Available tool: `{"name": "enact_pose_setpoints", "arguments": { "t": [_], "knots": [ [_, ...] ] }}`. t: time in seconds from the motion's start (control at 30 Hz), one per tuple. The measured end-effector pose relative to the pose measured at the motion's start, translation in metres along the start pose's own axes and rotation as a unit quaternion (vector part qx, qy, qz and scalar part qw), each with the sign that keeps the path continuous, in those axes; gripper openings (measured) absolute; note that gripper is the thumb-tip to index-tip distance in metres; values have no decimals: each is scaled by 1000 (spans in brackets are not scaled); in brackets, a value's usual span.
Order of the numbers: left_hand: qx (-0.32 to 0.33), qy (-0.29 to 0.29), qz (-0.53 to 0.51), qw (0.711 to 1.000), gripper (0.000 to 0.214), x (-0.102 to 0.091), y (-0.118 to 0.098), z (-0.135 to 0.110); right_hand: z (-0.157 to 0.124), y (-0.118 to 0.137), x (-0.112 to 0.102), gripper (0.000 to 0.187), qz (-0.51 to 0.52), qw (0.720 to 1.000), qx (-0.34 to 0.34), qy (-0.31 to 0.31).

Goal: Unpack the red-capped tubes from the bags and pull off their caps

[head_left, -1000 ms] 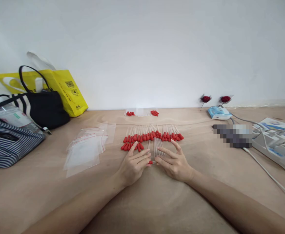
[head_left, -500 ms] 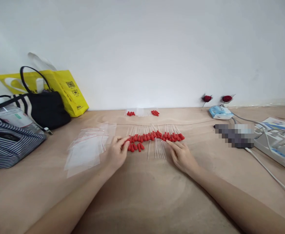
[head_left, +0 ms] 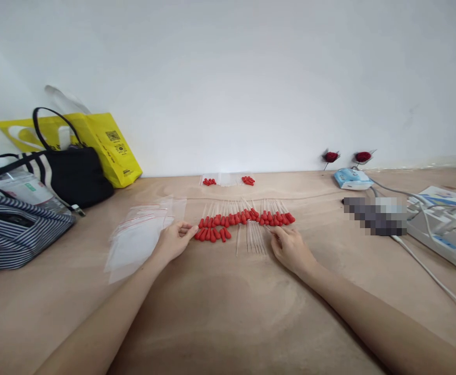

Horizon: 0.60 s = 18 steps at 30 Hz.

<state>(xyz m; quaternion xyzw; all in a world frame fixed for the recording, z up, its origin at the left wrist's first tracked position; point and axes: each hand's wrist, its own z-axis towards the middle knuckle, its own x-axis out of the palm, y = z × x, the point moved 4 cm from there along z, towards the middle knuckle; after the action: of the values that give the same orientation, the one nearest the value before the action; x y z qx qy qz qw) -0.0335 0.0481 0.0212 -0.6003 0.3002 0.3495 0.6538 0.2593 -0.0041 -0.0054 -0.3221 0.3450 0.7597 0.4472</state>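
Note:
A row of clear glass droppers with red rubber bulbs (head_left: pixel 247 216) lies across the middle of the wooden table (head_left: pixel 228 312). Loose red bulbs (head_left: pixel 211 234) sit at the row's left end, and bare glass tubes (head_left: pixel 253 242) lie just in front of it. My left hand (head_left: pixel 172 240) rests on the edge of a pile of clear zip bags (head_left: pixel 140 237), with its fingers curled and its fingertips close to the loose bulbs. My right hand (head_left: pixel 290 249) lies to the right of the bare tubes, fingers curled, fingertips at the tubes' right edge.
Two small bags of red bulbs (head_left: pixel 228 180) lie at the back by the wall. At left stand a yellow bag (head_left: pixel 106 143), a black handbag (head_left: pixel 70 172) and a striped bag (head_left: pixel 13 229). At right are a tissue pack (head_left: pixel 351 178), a power strip (head_left: pixel 446 234) and cables.
Both hands have left the bare tubes in front of me. My left hand went left and came to rest on the zip bags. My right hand drew a little to the right.

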Motion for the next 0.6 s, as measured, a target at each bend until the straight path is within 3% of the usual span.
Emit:
{"name": "enact_pose_setpoints", "arguments": {
  "t": [0.17, 0.27, 0.6],
  "knots": [
    [23, 2, 110, 994, 43, -8, -5, 1, -2, 10, 1, 22, 3, 999, -17, 31],
    [8, 9, 103, 995, 38, -9, -5, 8, -4, 15, -2, 22, -3, 999, -27, 36],
    [-41, 72, 129, 988, 32, 15, -18, 58, -9, 21, -7, 26, -13, 998, -42, 41]
  ]
}}
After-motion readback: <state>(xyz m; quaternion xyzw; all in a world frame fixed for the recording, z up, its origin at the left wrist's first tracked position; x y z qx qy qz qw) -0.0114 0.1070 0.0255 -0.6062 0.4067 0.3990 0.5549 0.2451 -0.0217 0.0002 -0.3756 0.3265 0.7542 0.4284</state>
